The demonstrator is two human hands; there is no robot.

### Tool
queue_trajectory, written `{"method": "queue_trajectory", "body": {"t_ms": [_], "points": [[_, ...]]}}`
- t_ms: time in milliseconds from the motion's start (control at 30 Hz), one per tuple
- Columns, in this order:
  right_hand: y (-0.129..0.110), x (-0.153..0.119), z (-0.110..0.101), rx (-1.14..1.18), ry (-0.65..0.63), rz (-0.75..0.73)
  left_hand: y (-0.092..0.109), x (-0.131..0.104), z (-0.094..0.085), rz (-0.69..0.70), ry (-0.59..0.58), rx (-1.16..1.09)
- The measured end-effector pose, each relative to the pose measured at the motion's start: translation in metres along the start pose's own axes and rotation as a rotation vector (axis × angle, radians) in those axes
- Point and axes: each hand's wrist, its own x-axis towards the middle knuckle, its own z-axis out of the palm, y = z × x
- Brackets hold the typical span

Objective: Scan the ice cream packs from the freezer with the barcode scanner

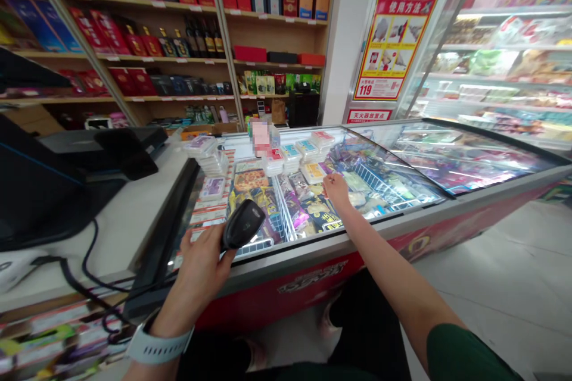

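Observation:
A black handheld barcode scanner (243, 225) is gripped in my left hand (203, 265), its head tilted up over the front edge of the chest freezer (286, 259). My right hand (336, 189) is over the freezer's glass top with its fingers curled together. Just beyond those fingers lies a flat white pack with a yellow label (313, 172); whether they touch it or hold something small, I cannot tell. Behind it stand several stacked white packs with blue labels (290, 152) and red labels (273, 161). Purple-labelled packs (213, 187) lie at the left.
A counter (111, 214) with a black device (31, 184) and loose cables (89, 250) borders my left side. White wire baskets (281, 208) with bagged goods show inside the freezer. Shelves of boxes and bottles (179, 47) rise behind; a refrigerated display (504, 71) stands at the right.

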Motion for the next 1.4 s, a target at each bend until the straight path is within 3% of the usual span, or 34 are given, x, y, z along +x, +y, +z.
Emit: {"method": "queue_trajectory", "body": {"t_ms": [133, 233, 500, 567, 700, 900, 1033, 1400], "points": [[-0.013, -0.021, 0.007, -0.068, -0.061, -0.09, -0.008, -0.006, -0.005, -0.025, 0.002, -0.004], [-0.034, -0.042, 0.023, -0.135, -0.139, -0.185, -0.019, -0.012, -0.01, -0.067, 0.013, -0.007], [-0.114, -0.101, 0.114, -0.392, -0.361, -0.445, -0.059, -0.039, -0.027, -0.167, 0.098, -0.006], [-0.133, -0.112, 0.138, -0.452, -0.358, -0.508, -0.068, -0.046, -0.029, -0.198, 0.115, -0.007], [-0.16, -0.126, 0.182, -0.526, -0.224, -0.558, -0.081, -0.058, -0.036, -0.257, 0.129, -0.016], [-0.173, -0.129, 0.233, -0.573, -0.182, -0.417, -0.09, -0.07, -0.043, -0.278, 0.147, -0.017], [-0.176, -0.129, 0.244, -0.611, -0.155, -0.402, -0.092, -0.073, -0.044, -0.287, 0.153, -0.016], [-0.174, -0.133, 0.231, -0.643, -0.18, -0.454, -0.081, -0.066, -0.043, -0.274, 0.124, -0.019]]}}
